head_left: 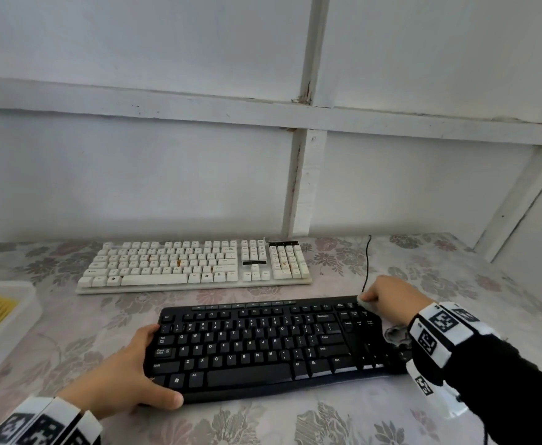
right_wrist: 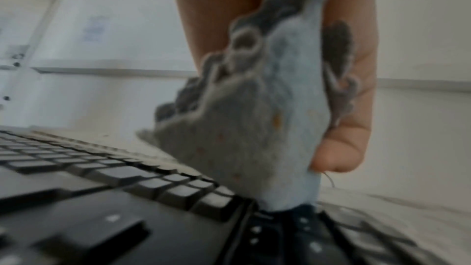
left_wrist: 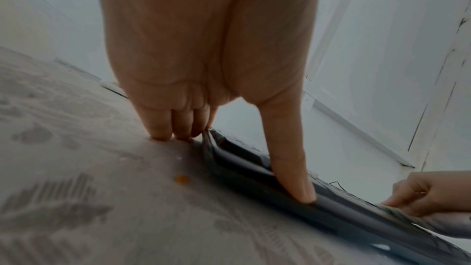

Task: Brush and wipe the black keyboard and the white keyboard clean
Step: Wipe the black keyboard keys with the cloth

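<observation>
The black keyboard lies near the front of the table, the white keyboard behind it with orange stains on some keys. My left hand holds the black keyboard's left end, thumb along its front edge, fingers at its far left corner. My right hand grips a crumpled grey-blue cloth and presses it on the black keyboard's back right corner. The cloth shows only a little under the fingers in the head view.
A white tray with a yellow brush in it stands at the left table edge. A black cable runs back from the black keyboard. The flowered tablecloth covers the table; a white panelled wall stands close behind.
</observation>
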Action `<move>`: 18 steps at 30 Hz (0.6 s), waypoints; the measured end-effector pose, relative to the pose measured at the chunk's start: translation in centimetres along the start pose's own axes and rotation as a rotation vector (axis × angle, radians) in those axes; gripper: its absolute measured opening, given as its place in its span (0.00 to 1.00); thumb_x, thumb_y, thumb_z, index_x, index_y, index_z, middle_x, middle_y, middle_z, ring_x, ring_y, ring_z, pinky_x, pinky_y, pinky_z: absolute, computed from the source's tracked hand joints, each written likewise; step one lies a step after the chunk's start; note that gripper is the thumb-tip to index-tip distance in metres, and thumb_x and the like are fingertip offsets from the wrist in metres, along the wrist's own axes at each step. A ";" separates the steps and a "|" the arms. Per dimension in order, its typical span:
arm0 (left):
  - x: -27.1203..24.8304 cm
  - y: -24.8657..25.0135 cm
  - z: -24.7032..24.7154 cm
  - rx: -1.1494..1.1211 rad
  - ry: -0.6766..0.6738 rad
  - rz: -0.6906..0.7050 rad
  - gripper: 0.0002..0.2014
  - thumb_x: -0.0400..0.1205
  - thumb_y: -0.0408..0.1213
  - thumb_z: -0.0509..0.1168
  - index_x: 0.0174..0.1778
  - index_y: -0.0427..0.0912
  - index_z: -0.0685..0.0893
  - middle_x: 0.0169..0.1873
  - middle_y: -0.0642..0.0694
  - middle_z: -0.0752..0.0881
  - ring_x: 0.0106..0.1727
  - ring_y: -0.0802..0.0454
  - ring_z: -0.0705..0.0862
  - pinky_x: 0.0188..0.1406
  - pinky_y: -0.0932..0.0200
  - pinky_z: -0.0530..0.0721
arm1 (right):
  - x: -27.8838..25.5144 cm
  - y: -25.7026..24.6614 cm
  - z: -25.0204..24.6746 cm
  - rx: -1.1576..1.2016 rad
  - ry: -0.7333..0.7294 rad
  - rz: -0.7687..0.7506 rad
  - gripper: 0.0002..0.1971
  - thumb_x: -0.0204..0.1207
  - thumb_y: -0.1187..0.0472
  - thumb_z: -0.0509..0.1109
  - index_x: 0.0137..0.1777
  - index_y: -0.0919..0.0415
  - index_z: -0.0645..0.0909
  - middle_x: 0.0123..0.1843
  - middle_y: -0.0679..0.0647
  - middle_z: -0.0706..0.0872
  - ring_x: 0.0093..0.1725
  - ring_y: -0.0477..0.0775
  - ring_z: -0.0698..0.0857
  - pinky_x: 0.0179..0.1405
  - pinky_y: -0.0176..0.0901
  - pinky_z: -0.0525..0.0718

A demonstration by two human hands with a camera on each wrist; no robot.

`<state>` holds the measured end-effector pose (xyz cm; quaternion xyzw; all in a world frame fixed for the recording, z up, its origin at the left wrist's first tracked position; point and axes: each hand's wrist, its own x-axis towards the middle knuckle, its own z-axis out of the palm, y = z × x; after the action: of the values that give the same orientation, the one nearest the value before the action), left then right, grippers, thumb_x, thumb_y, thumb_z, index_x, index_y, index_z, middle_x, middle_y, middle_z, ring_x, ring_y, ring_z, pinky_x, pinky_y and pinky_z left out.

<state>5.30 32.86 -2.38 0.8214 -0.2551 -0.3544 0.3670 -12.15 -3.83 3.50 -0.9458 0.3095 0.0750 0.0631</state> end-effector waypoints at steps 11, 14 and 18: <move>0.3 -0.6 -0.1 -0.054 0.020 -0.018 0.76 0.28 0.55 0.85 0.76 0.52 0.55 0.56 0.62 0.77 0.58 0.58 0.80 0.59 0.59 0.76 | -0.6 -10.8 0.6 0.105 -0.165 -0.330 0.13 0.81 0.56 0.64 0.57 0.61 0.86 0.58 0.53 0.84 0.44 0.47 0.84 0.60 0.42 0.82; 0.3 -0.7 0.0 -0.055 0.025 -0.006 0.77 0.27 0.56 0.85 0.76 0.52 0.56 0.56 0.63 0.77 0.58 0.58 0.80 0.62 0.58 0.76 | 0.5 -10.9 1.6 0.012 -0.124 -0.279 0.11 0.80 0.57 0.65 0.53 0.62 0.85 0.59 0.55 0.77 0.52 0.57 0.83 0.62 0.49 0.81; 0.4 -0.8 0.0 -0.061 0.026 0.006 0.76 0.27 0.56 0.85 0.76 0.52 0.56 0.57 0.63 0.77 0.58 0.59 0.80 0.61 0.59 0.76 | 1.1 -7.0 1.9 0.068 -0.095 -0.175 0.16 0.79 0.57 0.64 0.61 0.65 0.82 0.41 0.46 0.79 0.40 0.47 0.81 0.40 0.31 0.78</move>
<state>5.71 33.09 -3.17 0.8136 -0.2419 -0.3502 0.3961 -7.29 1.51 1.98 -0.9620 0.2245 0.1037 0.1159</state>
